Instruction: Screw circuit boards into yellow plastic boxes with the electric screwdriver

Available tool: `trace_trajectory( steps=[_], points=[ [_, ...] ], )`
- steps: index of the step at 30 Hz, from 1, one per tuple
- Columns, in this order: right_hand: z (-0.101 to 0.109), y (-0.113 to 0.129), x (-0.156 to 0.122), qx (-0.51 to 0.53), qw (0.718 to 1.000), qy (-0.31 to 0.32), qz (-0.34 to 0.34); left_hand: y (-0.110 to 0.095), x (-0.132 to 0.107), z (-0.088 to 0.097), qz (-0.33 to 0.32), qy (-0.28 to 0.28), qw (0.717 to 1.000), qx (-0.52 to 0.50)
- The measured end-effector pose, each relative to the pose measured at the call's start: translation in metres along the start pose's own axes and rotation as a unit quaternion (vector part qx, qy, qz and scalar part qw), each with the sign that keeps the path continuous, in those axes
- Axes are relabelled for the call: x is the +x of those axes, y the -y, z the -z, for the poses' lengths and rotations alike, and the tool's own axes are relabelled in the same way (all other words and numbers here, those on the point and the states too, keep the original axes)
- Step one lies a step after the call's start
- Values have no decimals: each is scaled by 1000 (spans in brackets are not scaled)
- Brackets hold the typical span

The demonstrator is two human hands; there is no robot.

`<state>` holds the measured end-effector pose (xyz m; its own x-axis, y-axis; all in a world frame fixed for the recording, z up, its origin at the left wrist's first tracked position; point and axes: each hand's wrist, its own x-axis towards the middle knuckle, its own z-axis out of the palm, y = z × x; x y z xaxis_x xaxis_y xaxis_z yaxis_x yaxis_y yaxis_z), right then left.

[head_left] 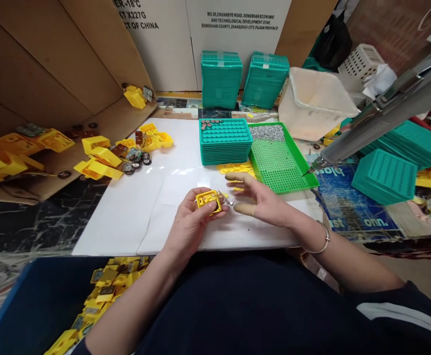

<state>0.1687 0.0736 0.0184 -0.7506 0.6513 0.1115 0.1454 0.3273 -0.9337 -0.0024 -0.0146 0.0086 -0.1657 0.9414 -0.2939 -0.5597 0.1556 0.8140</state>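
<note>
My left hand is closed around a small open yellow plastic casing, its thumb pressed on the near edge. Small parts show inside the casing, too fine to name. Just right of it my right hand is held with thumb and fingers apart, and tan finger covers sit on some of its tips. Between that hand and the casing is a small shiny metallic piece, blurred; what holds it is unclear. Flat yellow pieces lie on the white sheet beyond my right fingers.
A green tray holds many small silvery screws. Beside it stand stacked teal trays with round parts on top. An electric screwdriver hangs at right. Yellow casings with wires lie left; a blue bin holds more below.
</note>
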Motion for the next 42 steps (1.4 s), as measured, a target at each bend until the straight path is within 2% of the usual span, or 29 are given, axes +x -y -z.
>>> trace_trajectory(
  steps=[2,3,5,7,10,12,17,20,23,29,32,37,42],
  points=[
    [-5,-5,-2,49,998,40,-5,-3,-1,1,10,-6,1000,-13],
    [-8,-7,-2,58,998,39,7,-4,-1,1,15,-5,1000,-18],
    [-13,-9,-3,28,998,-1,59,-4,-1,1,23,1,1000,-18],
    [-15,-8,-3,-52,988,-52,137,-2,-1,1,7,-3,1000,-6],
    [-17,-4,-6,-208,939,-98,256,1,-2,1,-35,-19,999,12],
    [-18,-2,-9,-299,897,-113,305,1,-2,1,-35,-7,999,13],
    [-18,1,-15,-435,815,-109,368,-1,-3,3,-4,54,999,-1],
    [-18,4,-17,-467,793,-66,386,0,-2,5,-27,58,998,25],
    [-20,5,-16,-450,806,-63,379,3,-2,5,-61,60,995,48],
    [-23,3,-15,-330,873,-94,347,6,-3,3,-101,38,990,92],
    [-22,6,-13,-320,887,-84,321,4,-4,2,-69,27,994,76],
    [-17,14,-3,-359,902,-21,237,0,-1,1,13,72,997,17],
    [-8,17,8,-305,935,22,180,-2,0,2,33,96,995,-14]
  ],
)
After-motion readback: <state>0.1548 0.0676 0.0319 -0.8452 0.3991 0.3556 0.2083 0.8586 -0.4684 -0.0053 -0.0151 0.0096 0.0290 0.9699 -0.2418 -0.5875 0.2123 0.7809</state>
